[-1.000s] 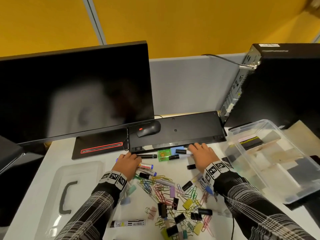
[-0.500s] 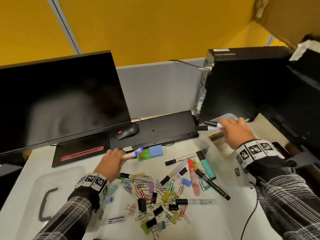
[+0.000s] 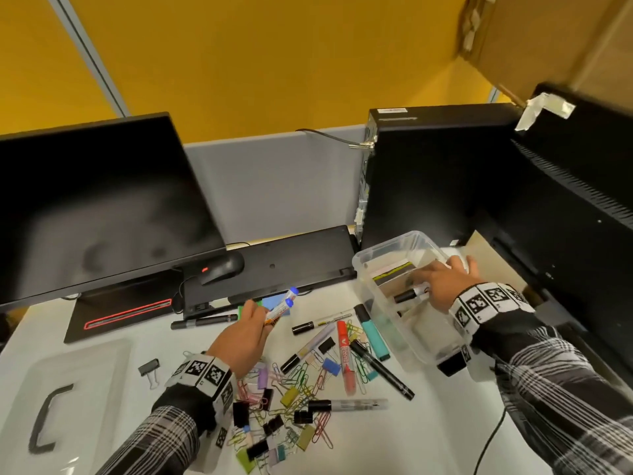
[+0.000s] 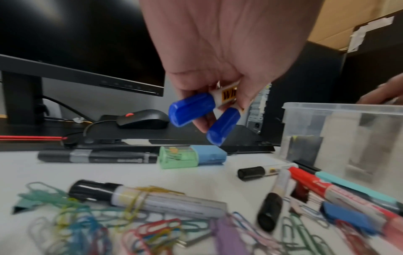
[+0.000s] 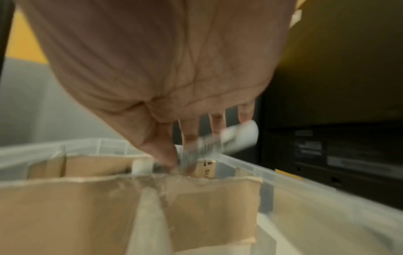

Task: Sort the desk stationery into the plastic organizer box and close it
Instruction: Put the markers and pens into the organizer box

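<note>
My left hand (image 3: 265, 317) (image 4: 220, 101) is raised above the desk and grips two blue-capped white markers (image 3: 284, 303) (image 4: 191, 109). My right hand (image 3: 424, 286) (image 5: 181, 155) reaches into the clear plastic organizer box (image 3: 376, 250) (image 5: 305, 174), which has cardboard dividers (image 5: 207, 198), and pinches a black-capped white marker (image 3: 409, 294) (image 5: 231, 136) low over a compartment. On the desk between the hands lie a red marker (image 3: 344, 354), a teal highlighter (image 3: 373, 334), several black-capped markers, and a heap of paper clips and binder clips (image 3: 291, 406). The box's lid (image 3: 68, 389) lies at the far left.
A monitor (image 3: 96, 207) stands at the back left. An upside-down keyboard (image 3: 274, 265) with a mouse (image 3: 222, 269) on it lies behind the pile. A black computer tower (image 3: 428, 173) stands right behind the box. A green sharpener and blue eraser (image 4: 191, 156) lie by the keyboard.
My right hand has dropped from the box's far corner down into the box with the marker. My left hand has lifted the two blue-capped markers off the desk.
</note>
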A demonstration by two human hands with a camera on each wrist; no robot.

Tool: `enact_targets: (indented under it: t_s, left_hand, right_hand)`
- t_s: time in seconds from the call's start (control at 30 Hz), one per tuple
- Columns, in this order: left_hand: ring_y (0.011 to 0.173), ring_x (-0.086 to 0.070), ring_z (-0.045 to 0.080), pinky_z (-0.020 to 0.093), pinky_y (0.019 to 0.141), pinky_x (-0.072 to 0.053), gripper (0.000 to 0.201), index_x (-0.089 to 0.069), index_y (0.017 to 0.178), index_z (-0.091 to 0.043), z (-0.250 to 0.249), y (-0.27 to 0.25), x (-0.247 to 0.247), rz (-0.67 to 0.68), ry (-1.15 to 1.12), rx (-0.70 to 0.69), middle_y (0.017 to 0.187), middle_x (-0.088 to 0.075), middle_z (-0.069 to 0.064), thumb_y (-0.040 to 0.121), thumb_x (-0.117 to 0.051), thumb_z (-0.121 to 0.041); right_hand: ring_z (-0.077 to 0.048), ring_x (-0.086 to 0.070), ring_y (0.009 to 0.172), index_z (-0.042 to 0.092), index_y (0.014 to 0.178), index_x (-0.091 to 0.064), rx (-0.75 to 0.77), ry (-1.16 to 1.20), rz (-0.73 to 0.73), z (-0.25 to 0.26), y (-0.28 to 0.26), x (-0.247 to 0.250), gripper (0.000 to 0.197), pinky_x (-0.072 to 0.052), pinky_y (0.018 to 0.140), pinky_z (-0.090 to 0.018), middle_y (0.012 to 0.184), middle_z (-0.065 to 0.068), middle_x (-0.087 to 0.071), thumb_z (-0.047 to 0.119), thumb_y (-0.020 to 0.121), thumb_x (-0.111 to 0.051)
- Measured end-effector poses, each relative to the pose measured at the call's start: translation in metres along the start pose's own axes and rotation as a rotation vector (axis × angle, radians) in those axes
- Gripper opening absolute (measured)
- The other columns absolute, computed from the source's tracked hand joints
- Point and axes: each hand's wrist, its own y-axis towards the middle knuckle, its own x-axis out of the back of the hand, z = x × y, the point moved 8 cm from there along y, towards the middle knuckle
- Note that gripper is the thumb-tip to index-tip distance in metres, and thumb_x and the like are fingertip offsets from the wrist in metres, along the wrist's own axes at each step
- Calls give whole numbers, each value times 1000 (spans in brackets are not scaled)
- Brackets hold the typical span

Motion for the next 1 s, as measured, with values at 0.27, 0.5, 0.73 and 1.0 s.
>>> enact_targets:
  t_s: [0.27,0.5,0.73,1.0]
  left_hand:
    - [81,-61,23,36,71,-49,26,-39,112,-20,-36,-3,-30,94,-72,27,97,-63,4,100,-29,-40]
    - [76,-61,19,30,60,-45,29,-46,112,-27,-119,16,24,-119,-60,-102,93,-62,-4,96,-35,-48]
    - [90,-62,23,33,64,-44,28,-51,114,-17,-235,54,30,-103,244,-212,110,-60,3,96,-45,-37]
    - [115,-51,27,40,85,-46,32,-51,126,-14,-268,109,-29,108,264,-87,123,-59,9,96,-44,-23]
  right_hand:
    - [-23,-18,141,33,134,-42,-55,365,-230,-49,-10,-10,48,-17,117,-44,151,4,-31,12,91,-42]
    - [-23,-18,144,20,148,-19,-182,405,-314,-58,-11,-44,52,-18,116,-43,158,-1,-15,34,99,-27]
    - [-22,-34,137,15,145,-31,-190,408,-470,-61,-14,-46,50,-29,113,-40,153,-2,-31,26,96,-34]
    - [-23,-34,137,14,145,-33,-187,411,-477,-61,-14,-46,49,-28,113,-40,152,-3,-33,25,96,-35]
